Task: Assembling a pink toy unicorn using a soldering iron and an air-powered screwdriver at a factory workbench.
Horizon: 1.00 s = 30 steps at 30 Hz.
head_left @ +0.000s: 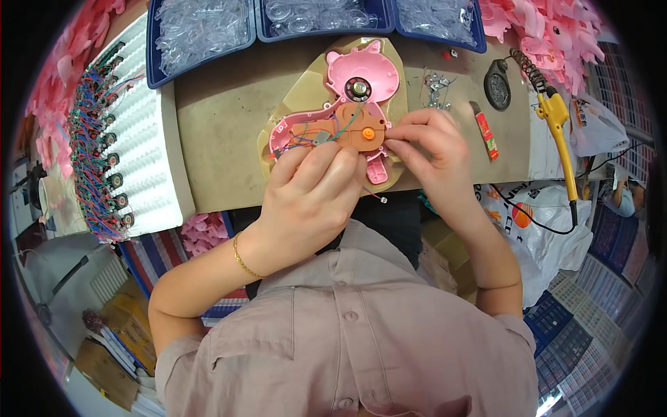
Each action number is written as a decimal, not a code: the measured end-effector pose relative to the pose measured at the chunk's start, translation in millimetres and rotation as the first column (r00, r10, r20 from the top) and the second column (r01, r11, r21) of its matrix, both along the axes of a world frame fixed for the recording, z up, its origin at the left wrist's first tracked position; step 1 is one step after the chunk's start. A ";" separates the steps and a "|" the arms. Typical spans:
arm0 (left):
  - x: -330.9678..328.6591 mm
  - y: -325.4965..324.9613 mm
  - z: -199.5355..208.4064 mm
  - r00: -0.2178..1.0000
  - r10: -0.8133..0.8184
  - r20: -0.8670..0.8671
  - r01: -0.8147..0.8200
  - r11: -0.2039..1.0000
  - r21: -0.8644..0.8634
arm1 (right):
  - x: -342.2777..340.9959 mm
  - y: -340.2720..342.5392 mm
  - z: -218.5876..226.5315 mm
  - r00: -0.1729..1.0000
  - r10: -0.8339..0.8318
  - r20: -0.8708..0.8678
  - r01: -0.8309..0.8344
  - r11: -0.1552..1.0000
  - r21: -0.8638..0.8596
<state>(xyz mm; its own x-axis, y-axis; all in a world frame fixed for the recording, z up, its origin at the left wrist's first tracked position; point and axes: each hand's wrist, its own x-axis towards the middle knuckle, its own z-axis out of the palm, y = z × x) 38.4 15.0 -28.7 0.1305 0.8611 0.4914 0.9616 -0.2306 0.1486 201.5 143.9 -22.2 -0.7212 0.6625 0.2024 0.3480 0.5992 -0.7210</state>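
Note:
A pink plastic toy shell half (325, 119) lies open side up on a tan fixture board (316, 76) in front of me. In its round upper part sits a black and silver speaker (358, 88). An orange-brown gearbox (353, 128) with an orange knob (368, 133) fills the middle, with thin coloured wires across it. My left hand (316, 184) is closed over the lower left of the shell near the wires; what its fingers grip is hidden. My right hand (434, 142) pinches at the gearbox's right edge, on something too small to make out.
Blue bins (319, 35) of clear plastic parts stand at the back. A white foam tray (142, 132) with wired speakers is at left. To the right are screws (436, 85), a red-labelled tube (485, 132), a black oval dish (497, 85) and a yellow soldering iron (558, 125) in its coil holder.

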 end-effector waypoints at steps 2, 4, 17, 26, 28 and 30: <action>0.4 1.7 -1.8 1.000 -0.003 0.003 0.003 1.000 0.005 | 0.3 5.6 7.0 0.987 0.108 0.116 -0.130 0.970 0.206; 1.4 4.4 -3.1 1.000 -0.013 0.001 0.012 1.000 0.024 | -4.3 15.3 19.8 0.968 0.170 0.184 -0.205 0.959 0.195; -9.2 -5.6 -12.8 0.995 -0.102 0.007 0.102 0.994 0.027 | -20.3 57.9 29.1 0.974 0.137 0.179 -0.106 0.980 -0.171; -45.9 -18.3 34.8 0.978 -0.034 0.204 0.056 0.993 -0.101 | -123.7 147.5 4.8 0.985 0.081 0.154 -0.165 0.717 0.677; -93.8 -4.6 46.0 0.973 0.066 0.223 -0.054 0.997 -0.060 | -119.3 144.6 0.2 0.994 0.080 0.075 -0.107 0.854 0.509; -165.2 30.0 53.2 0.980 0.191 0.054 -0.193 0.980 0.053 | -116.2 141.7 2.9 0.995 0.066 0.073 -0.093 0.877 0.472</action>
